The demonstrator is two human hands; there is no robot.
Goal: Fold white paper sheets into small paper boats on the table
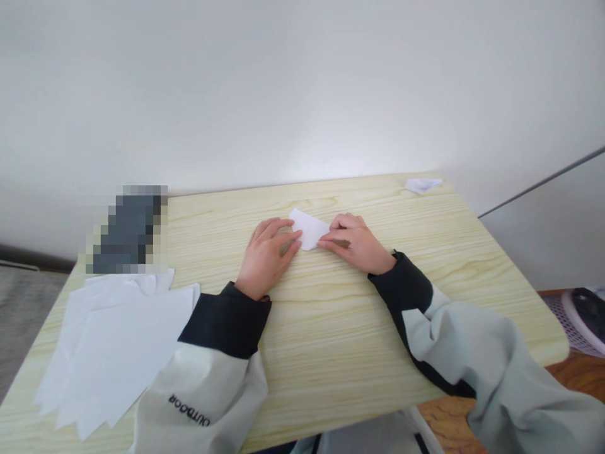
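Pinned small folded paper point(309, 228) at frame centre btw left hand point(267, 255), spread flat, & right hand point(353, 243), half-curled, fingertips pressing its edges

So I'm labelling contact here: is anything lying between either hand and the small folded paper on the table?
Nothing visible does. The left hand rests fingertips on the folded paper at its left edge; the right hand touches its right edge. The stack of white sheets lies apart, further left on the table.

Two hands point(267, 255) point(355, 247), one folded paper point(309, 228), one pile of white sheets point(113, 353), one paper scrap point(423, 185), one table point(331, 340).
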